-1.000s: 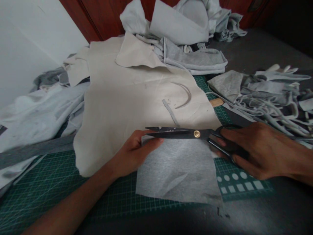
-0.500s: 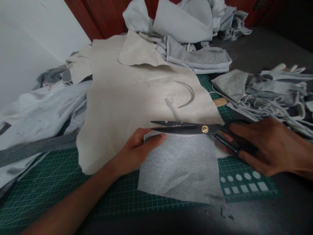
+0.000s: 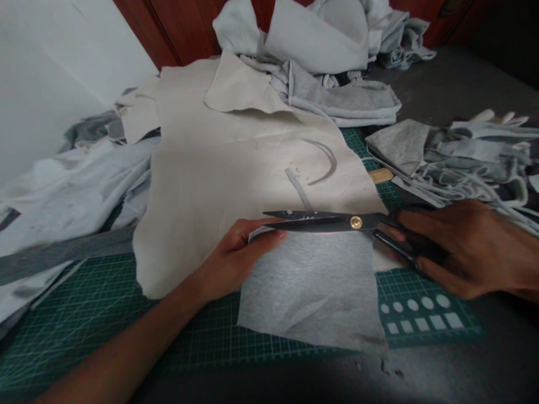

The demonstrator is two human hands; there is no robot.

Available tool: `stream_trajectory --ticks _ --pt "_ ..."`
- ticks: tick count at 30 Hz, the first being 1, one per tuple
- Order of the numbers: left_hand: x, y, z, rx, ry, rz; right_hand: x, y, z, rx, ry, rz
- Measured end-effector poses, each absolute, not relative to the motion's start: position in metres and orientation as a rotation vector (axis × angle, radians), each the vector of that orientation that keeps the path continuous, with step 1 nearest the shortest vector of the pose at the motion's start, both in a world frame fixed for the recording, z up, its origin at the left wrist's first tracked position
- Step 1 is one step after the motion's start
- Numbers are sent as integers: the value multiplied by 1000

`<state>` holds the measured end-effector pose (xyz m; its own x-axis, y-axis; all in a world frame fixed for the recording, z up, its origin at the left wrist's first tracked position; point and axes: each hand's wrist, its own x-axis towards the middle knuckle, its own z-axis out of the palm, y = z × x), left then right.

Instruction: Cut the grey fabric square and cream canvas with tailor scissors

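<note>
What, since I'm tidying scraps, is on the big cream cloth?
On the cream cloth lie a curved strip, a short grey strip, tiny bits and, farther back, a cream flap. The left hand, scissors and grey fabric hide some near parts; anything beneath them can't be seen.

Two hands (image 3: 236, 255), one pair of scissors (image 3: 356, 223), one green mat (image 3: 101, 297)

The head camera looks forward and down across the counter (image 3: 455, 95), near enough that the scissors (image 3: 356, 223) show large just right of centre; wall (image 3: 46, 62) fills the upper left, red wood (image 3: 189, 28) the top middle.
</note>
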<state>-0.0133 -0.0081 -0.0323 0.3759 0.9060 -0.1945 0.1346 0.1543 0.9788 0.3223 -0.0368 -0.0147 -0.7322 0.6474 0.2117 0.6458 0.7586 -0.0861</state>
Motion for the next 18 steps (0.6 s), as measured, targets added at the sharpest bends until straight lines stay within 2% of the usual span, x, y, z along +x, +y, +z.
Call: stream_trajectory --ticks 9,18 --pt "-15 -8 -30 1185 849 648 322 -34 -12 -1010 -2757 -60" --pt "-16 -8 -29 1189 826 619 317 -35 -12 -1030 -2764 -91"
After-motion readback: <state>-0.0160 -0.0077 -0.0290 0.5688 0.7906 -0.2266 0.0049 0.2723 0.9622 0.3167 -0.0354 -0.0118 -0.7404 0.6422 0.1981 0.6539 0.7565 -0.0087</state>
